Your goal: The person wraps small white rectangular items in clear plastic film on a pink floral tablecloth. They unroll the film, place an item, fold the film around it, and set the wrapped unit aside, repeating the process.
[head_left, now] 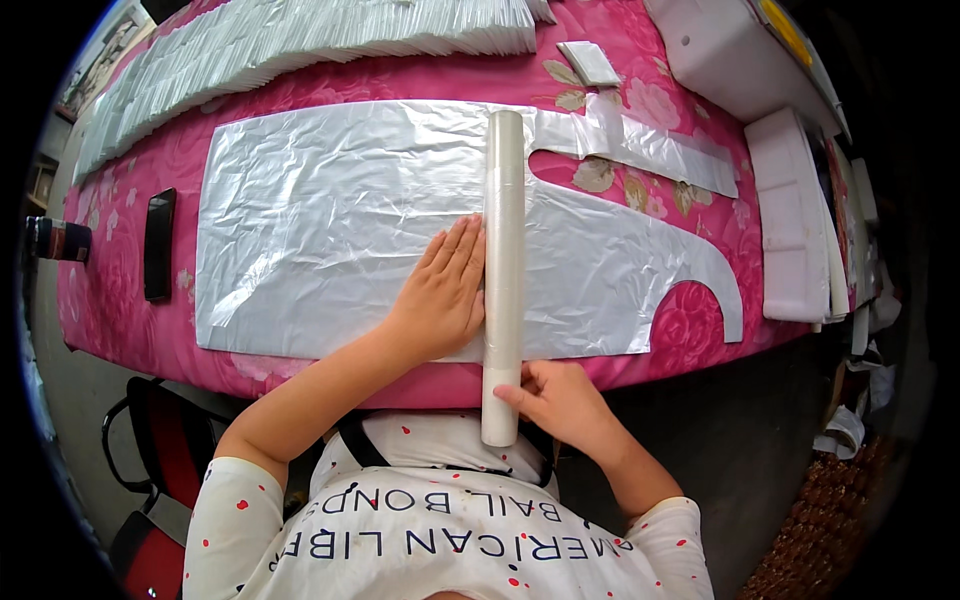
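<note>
- Left hand (pixel 440 298) is laid open on the silvery sheet (pixel 330 220), against the white roll (pixel 505 220) at frame centre; the roll's lower end is touched by the right hand's (pixel 563 402) thumb; any grip there cannot be confirmed.
- Even pressure is probably best applied along the roll; skewing should be avoided.
- Right fingertips are mostly hidden; a strip of sheet is covered.

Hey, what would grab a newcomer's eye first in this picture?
Probably the big, shiny silvery plastic sheet, spread across the middle of the pink flowered tablecloth. Next comes the long pale roll lying across it, with the left hand along its left side and the right hand at its near end. The long row of whitish packets at the far left stands out too.
</note>
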